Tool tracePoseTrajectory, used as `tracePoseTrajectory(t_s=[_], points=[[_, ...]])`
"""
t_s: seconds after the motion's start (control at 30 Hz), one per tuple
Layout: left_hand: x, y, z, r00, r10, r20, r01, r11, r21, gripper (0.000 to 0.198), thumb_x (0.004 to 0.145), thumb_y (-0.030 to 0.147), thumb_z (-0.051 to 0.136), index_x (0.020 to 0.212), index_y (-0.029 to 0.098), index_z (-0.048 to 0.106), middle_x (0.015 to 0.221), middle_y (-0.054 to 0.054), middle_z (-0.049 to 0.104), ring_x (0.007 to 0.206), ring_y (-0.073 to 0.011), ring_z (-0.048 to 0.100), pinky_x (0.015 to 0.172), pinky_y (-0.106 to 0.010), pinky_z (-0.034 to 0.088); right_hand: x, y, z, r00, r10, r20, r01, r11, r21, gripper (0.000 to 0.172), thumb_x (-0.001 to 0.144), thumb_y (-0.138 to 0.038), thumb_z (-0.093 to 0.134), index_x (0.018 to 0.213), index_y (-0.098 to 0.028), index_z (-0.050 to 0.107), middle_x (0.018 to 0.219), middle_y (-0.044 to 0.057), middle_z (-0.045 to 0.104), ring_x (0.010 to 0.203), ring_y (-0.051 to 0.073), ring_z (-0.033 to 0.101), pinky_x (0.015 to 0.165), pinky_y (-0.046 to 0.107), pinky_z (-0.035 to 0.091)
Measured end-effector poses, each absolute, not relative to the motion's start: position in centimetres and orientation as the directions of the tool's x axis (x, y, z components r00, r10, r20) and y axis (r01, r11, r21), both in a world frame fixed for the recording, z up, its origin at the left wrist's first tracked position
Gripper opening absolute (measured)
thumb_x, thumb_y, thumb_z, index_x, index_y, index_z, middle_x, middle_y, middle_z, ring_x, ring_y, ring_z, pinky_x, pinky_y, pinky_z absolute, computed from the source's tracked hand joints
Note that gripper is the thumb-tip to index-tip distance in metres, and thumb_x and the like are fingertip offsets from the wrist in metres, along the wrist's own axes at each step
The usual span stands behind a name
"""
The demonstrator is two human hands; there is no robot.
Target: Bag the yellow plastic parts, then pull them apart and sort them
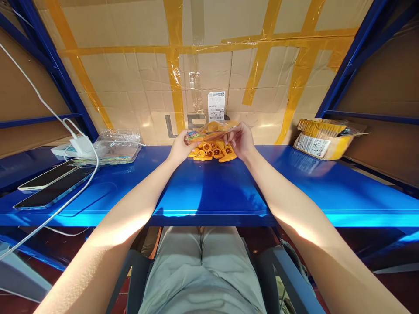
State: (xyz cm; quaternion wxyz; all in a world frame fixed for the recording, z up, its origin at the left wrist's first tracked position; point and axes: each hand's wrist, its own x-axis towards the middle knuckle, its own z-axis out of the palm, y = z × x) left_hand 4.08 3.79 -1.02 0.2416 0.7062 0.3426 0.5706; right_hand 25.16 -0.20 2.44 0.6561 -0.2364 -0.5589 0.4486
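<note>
A clear plastic bag [209, 130] with orange pieces inside and a colourful header card is held up just above the blue shelf [209, 192]. My left hand [179, 147] grips its left end and my right hand [240, 140] pinches its right end. Both hands have their fingers closed on the bag. Beneath the bag lies a heap of small orange plastic parts [212, 153] on the shelf, near the cardboard back wall.
Two phones [52, 183] lie at the left with a white cable [65, 126] and charger [80, 146]. A stack of clear bags [118, 146] sits beside them. A yellow carton [324, 138] stands at the right. Taped cardboard [209, 65] backs the shelf; blue uprights frame it.
</note>
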Motion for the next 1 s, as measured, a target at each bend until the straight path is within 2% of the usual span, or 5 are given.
tracePoseTrajectory(t_s=[0.2,0.4,0.63,0.8,1.0], points=[[3.6,2.2,0.2,0.081,0.73,0.678,0.472,-0.628,0.619,0.033,0.08,0.039,0.071,0.106,0.022,0.062,0.087,-0.002,0.068,0.075,-0.0188,0.068,0.071,-0.03,0.054,25.2,-0.3,2.7,0.039,0.904,0.425,-0.221,0.423,-0.879,0.027,0.075,-0.047,0.063,0.063,-0.025,0.056,0.049,0.001,0.055,0.071,0.028,0.067,0.073,0.047,0.054],[2.5,1.3,1.4,0.034,0.649,0.76,0.712,-0.55,0.437,0.03,0.081,0.041,0.071,0.103,0.021,0.067,0.078,-0.002,0.068,0.09,-0.0237,0.067,0.078,-0.03,0.049,25.1,0.7,2.1,0.01,0.926,0.378,-0.214,0.371,-0.904,0.018,0.074,-0.04,0.065,0.07,-0.024,0.059,0.063,0.003,0.067,0.079,0.028,0.069,0.072,0.043,0.056],[3.1,1.2,1.5,0.126,0.677,0.725,0.581,-0.643,0.499,0.037,0.082,0.036,0.069,0.117,0.022,0.068,0.068,0.001,0.066,0.073,-0.0202,0.069,0.075,-0.03,0.052,25.3,2.2,1.1,0.08,0.96,0.268,-0.151,0.277,-0.949,0.024,0.081,-0.043,0.057,0.068,-0.022,0.057,0.062,0.002,0.066,0.071,0.024,0.07,0.067,0.038,0.056],[4.4,0.8,1.3,0.167,0.721,0.672,0.407,-0.672,0.619,0.042,0.087,0.036,0.062,0.127,0.022,0.064,0.087,-0.002,0.074,0.071,-0.0186,0.071,0.071,-0.03,0.057,25.8,3.1,0.9,0.101,0.956,0.276,-0.202,0.292,-0.935,0.026,0.083,-0.046,0.056,0.074,-0.023,0.051,0.065,-0.001,0.06,0.073,0.022,0.07,0.067,0.035,0.055],[4.8,0.2,1.1,0.096,0.654,0.751,0.466,-0.696,0.546,0.04,0.095,0.029,0.051,0.133,0.024,0.062,0.121,-0.005,0.072,0.11,-0.0243,0.068,0.096,-0.038,0.053,24.8,2.3,1.1,0.159,0.924,0.349,-0.307,0.382,-0.872,0.025,0.077,-0.032,0.065,0.095,-0.026,0.049,0.075,-0.006,0.064,0.075,0.016,0.07,0.068,0.03,0.054]])
